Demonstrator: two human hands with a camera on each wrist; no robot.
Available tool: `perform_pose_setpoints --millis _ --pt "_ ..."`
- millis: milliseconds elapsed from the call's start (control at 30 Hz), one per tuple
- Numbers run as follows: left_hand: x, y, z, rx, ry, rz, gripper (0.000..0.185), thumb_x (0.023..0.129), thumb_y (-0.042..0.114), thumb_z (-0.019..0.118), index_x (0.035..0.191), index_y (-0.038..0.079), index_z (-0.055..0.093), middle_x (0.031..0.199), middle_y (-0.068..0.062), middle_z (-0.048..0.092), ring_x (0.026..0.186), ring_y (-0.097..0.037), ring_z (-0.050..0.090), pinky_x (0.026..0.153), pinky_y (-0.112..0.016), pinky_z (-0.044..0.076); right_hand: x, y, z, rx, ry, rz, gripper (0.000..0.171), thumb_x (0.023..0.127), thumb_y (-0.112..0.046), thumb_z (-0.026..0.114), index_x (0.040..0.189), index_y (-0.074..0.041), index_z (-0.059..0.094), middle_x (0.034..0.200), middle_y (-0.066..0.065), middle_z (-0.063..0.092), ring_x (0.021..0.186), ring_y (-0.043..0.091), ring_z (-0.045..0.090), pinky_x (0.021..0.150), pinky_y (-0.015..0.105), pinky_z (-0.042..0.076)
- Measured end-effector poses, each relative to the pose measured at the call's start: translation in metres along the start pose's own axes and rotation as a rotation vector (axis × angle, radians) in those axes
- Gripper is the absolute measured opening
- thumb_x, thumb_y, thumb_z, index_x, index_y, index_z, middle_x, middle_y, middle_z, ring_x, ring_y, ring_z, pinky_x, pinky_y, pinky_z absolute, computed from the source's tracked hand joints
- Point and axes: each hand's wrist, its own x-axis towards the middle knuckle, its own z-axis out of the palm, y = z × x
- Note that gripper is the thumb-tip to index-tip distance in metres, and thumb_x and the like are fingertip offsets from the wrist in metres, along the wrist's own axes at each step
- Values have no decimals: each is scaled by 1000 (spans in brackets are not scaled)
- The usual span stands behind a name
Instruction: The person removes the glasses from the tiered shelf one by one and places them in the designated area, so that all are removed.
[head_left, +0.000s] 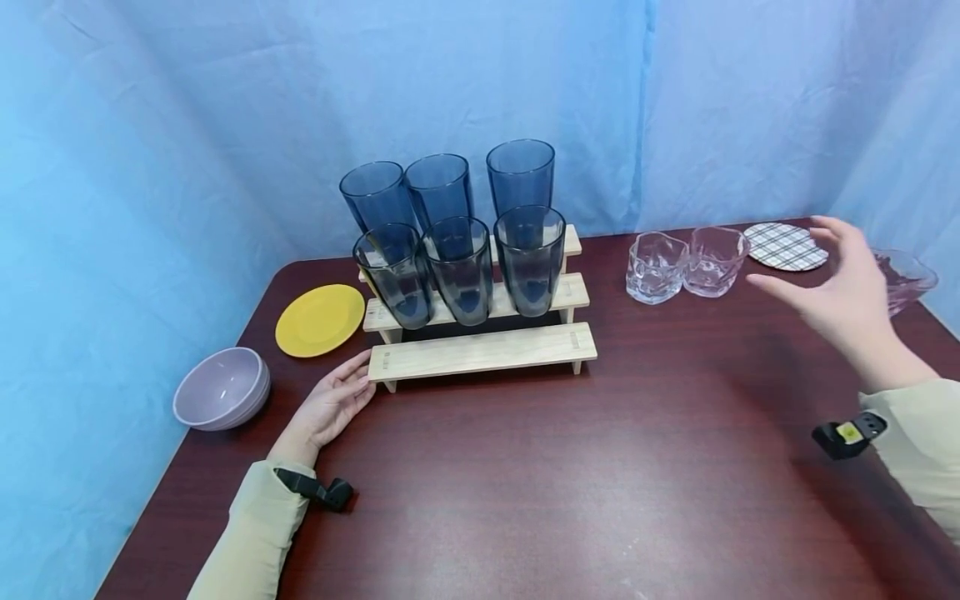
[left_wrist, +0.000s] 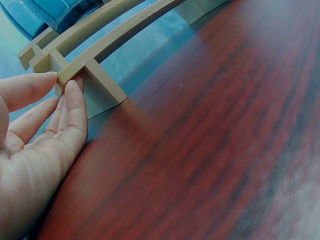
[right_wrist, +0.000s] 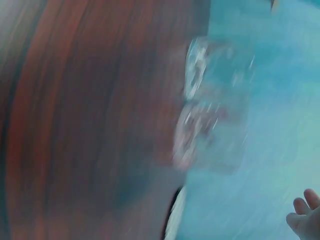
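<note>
Head view. Sleeves at the bottom edge, each with a dark wrist strap. Left hand (head_left: 333, 406), lower left of centre: flat on the dark red table (head_left: 525, 500), fingers straight and relaxed, tips touching the left end of the wooden rack (head_left: 483, 352). Rack, centre: three steps, lowest step bare, six dark blue tumblers (head_left: 461, 267) on the two upper steps. Yellow plate (head_left: 318, 320) and lilac bowl (head_left: 221, 388), left of the rack. Right hand (head_left: 843, 287), right side: raised above the table, fingers spread, gripping nothing, near two clear glasses (head_left: 686, 264). Checked coaster (head_left: 783, 246) and pinkish glass dish (head_left: 907, 279), upper right.

Left wrist view. Left hand (left_wrist: 40, 150), lower left: fingertips (left_wrist: 75, 92) against the rack (left_wrist: 92, 67) at its corner post, palm open.

Right wrist view. Heavily blurred; the clear glasses (right_wrist: 210, 105) at centre, fingertips (right_wrist: 305, 215) in the lower right corner.
</note>
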Motion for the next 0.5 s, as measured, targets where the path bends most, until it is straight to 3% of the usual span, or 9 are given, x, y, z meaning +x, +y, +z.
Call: perform_pose_setpoints --millis 133,267,500 --pt "0 0 0 0 -3 1 67 96 -7 43 151 1 5 115 3 56 99 -6 58 85 -17 48 -8 -27 16 94 -100 -72 86 74 -16 80 146 -22 32 140 16 42 134 9 37 111 15 23" --pt "0 -1 0 -1 -2 2 68 96 -7 44 151 1 6 115 3 57 99 -6 58 85 -17 48 -14 -51 31 155 -168 -128 91 71 -8 82 146 -19 31 136 13 44 133 14 39 111 17 26" --pt "0 0 0 -6 -7 7 69 95 -6 46 151 1 5 115 3 57 100 -6 58 85 -17 48 -22 -93 53 220 -274 -172 97 68 -10 85 147 -19 29 141 18 43 132 33 38 112 42 27"
